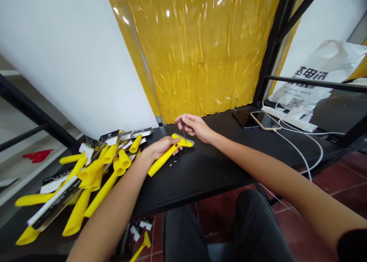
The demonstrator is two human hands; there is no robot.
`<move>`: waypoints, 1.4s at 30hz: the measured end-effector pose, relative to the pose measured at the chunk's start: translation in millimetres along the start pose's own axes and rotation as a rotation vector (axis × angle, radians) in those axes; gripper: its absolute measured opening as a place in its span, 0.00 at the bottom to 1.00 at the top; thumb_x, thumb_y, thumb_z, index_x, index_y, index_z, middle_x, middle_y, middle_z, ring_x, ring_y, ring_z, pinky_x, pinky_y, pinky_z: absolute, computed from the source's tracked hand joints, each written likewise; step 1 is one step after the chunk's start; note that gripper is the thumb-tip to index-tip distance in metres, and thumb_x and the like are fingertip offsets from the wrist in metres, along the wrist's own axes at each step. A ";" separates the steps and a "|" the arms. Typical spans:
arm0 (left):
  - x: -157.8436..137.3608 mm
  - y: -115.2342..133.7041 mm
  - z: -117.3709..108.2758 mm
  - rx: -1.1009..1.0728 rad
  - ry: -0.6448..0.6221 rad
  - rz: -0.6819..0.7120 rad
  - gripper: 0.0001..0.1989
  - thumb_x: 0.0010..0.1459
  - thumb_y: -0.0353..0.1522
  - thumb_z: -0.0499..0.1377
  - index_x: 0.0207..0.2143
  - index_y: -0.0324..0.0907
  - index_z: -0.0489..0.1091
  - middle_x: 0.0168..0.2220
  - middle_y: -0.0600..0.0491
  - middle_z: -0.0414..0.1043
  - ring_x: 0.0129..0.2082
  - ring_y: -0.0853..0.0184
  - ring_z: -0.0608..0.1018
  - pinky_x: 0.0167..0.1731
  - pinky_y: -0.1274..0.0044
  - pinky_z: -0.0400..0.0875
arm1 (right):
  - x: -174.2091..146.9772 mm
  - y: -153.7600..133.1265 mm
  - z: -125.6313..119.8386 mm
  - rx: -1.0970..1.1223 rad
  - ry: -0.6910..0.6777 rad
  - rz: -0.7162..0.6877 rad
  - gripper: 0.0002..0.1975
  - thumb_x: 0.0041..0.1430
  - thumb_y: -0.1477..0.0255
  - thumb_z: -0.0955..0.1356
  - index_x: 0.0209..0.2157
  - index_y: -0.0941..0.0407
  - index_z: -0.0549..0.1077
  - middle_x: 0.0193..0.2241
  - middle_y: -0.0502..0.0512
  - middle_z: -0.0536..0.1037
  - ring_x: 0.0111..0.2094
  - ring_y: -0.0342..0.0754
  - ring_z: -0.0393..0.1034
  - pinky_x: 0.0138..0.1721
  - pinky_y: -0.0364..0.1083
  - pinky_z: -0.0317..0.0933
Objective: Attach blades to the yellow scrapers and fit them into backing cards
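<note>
A yellow scraper [161, 163] lies on the black tabletop, its handle pointing down and left toward me. My left hand [164, 148] grips it near the head, thumb on top and fingers underneath. Above the scraper's head, my right hand [193, 127] is closed around the dark handle of a small screwdriver [184, 133]. The thin shaft stands nearly upright, its tip at the metal-edged head. Two small screws or nuts [171, 165] rest on the table just right of the scraper's handle.
A heap of yellow scrapers [94, 170] with black-and-white packaging covers the table's left side. At the right lie a phone [266, 120] on a white cable, a dark tablet-like device [243, 118] and a white plastic bag [315, 76]. Another yellow scraper [143, 246] is below the table.
</note>
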State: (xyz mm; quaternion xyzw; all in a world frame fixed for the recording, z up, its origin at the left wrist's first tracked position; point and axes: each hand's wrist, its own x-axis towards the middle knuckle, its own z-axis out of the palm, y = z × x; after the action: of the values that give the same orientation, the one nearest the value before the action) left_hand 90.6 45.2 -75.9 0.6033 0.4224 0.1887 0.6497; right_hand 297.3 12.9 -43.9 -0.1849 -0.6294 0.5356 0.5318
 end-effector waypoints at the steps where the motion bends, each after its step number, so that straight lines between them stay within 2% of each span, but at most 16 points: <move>1: -0.4 0.7 0.8 -0.012 0.009 -0.005 0.17 0.65 0.39 0.61 0.36 0.32 0.76 0.33 0.43 0.77 0.23 0.71 0.74 0.23 0.78 0.69 | 0.1 0.3 0.8 0.007 0.027 -0.007 0.18 0.62 0.53 0.70 0.43 0.54 0.74 0.29 0.47 0.73 0.19 0.36 0.47 0.17 0.40 0.37; 5: -2.6 4.8 5.4 -0.042 0.043 -0.015 0.15 0.66 0.36 0.58 0.36 0.31 0.75 0.31 0.44 0.76 0.21 0.71 0.73 0.21 0.78 0.67 | 0.7 0.8 1.7 -0.015 0.112 -0.013 0.20 0.56 0.55 0.75 0.37 0.53 0.67 0.26 0.45 0.74 0.18 0.36 0.48 0.17 0.39 0.40; 10: -4.0 7.8 9.4 -0.046 0.035 -0.008 0.14 0.67 0.35 0.57 0.35 0.32 0.75 0.30 0.45 0.75 0.21 0.71 0.72 0.20 0.79 0.66 | 0.0 0.3 -0.6 -0.098 0.075 -0.031 0.17 0.61 0.55 0.72 0.37 0.55 0.73 0.34 0.52 0.79 0.19 0.36 0.55 0.17 0.40 0.45; 13: -3.6 7.7 9.5 -0.052 0.037 0.002 0.14 0.68 0.34 0.56 0.36 0.32 0.75 0.30 0.46 0.75 0.20 0.71 0.72 0.19 0.79 0.66 | 0.5 3.9 -0.3 -0.108 0.096 -0.064 0.19 0.64 0.51 0.68 0.40 0.54 0.71 0.31 0.49 0.77 0.16 0.35 0.53 0.15 0.40 0.43; 16: -2.7 6.8 8.6 -0.059 0.051 -0.005 0.14 0.68 0.35 0.56 0.36 0.32 0.74 0.30 0.46 0.74 0.20 0.71 0.72 0.19 0.79 0.67 | 1.8 8.5 0.4 -0.130 0.157 -0.095 0.20 0.63 0.50 0.69 0.39 0.52 0.66 0.25 0.44 0.73 0.14 0.35 0.51 0.14 0.40 0.43; 20: -0.5 5.2 7.0 -0.061 0.053 -0.011 0.13 0.66 0.35 0.58 0.37 0.33 0.73 0.30 0.46 0.75 0.20 0.71 0.73 0.18 0.79 0.68 | 2.4 11.0 0.0 -0.205 0.183 -0.109 0.21 0.61 0.50 0.70 0.36 0.54 0.67 0.29 0.49 0.77 0.17 0.36 0.57 0.16 0.40 0.49; 24: 0.2 4.4 7.5 -0.066 0.062 0.015 0.08 0.61 0.30 0.59 0.37 0.32 0.74 0.30 0.46 0.76 0.20 0.70 0.74 0.18 0.79 0.68 | 2.1 14.9 -1.5 -0.220 0.179 -0.108 0.21 0.64 0.49 0.67 0.39 0.54 0.71 0.29 0.49 0.75 0.19 0.37 0.57 0.17 0.40 0.49; 28: -3.2 6.2 12.0 -0.069 0.113 0.062 0.07 0.59 0.29 0.63 0.40 0.34 0.73 0.34 0.45 0.78 0.23 0.70 0.76 0.19 0.79 0.70 | 3.9 21.4 -5.2 -0.197 0.321 -0.174 0.20 0.62 0.52 0.70 0.45 0.52 0.69 0.28 0.46 0.70 0.20 0.38 0.54 0.17 0.40 0.49; 31: -5.8 7.8 15.3 -0.066 0.125 0.073 0.09 0.58 0.30 0.65 0.40 0.35 0.73 0.36 0.43 0.80 0.24 0.69 0.78 0.20 0.79 0.72 | 5.5 22.4 -9.1 -0.188 0.388 -0.213 0.19 0.65 0.53 0.68 0.47 0.51 0.68 0.29 0.47 0.69 0.21 0.40 0.54 0.18 0.41 0.50; 35: -5.7 7.9 15.4 -0.053 0.097 0.052 0.08 0.58 0.30 0.66 0.38 0.33 0.76 0.39 0.40 0.81 0.25 0.69 0.78 0.22 0.79 0.74 | 2.7 19.5 -9.9 -0.336 0.373 -0.248 0.17 0.68 0.54 0.65 0.48 0.51 0.68 0.30 0.49 0.70 0.24 0.42 0.58 0.22 0.43 0.54; 38: -4.6 7.1 14.0 -0.038 0.102 0.032 0.09 0.59 0.31 0.66 0.37 0.31 0.78 0.41 0.38 0.81 0.26 0.69 0.79 0.23 0.79 0.75 | -2.4 17.6 -6.4 -0.500 0.323 -0.302 0.15 0.70 0.56 0.63 0.48 0.52 0.70 0.29 0.50 0.72 0.28 0.45 0.64 0.30 0.45 0.60; 42: -5.1 7.3 14.2 -0.031 0.106 0.021 0.09 0.59 0.31 0.66 0.37 0.31 0.80 0.41 0.37 0.81 0.26 0.68 0.79 0.24 0.78 0.76 | -6.6 17.7 -3.3 -0.610 0.266 -0.382 0.14 0.72 0.61 0.61 0.49 0.53 0.70 0.29 0.49 0.73 0.31 0.45 0.68 0.38 0.47 0.63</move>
State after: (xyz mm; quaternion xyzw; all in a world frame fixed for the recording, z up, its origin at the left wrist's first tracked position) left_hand 100.6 33.9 -68.6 0.5866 0.4469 0.2339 0.6337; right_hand 296.5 15.4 -62.9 -0.2820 -0.7085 0.1864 0.6195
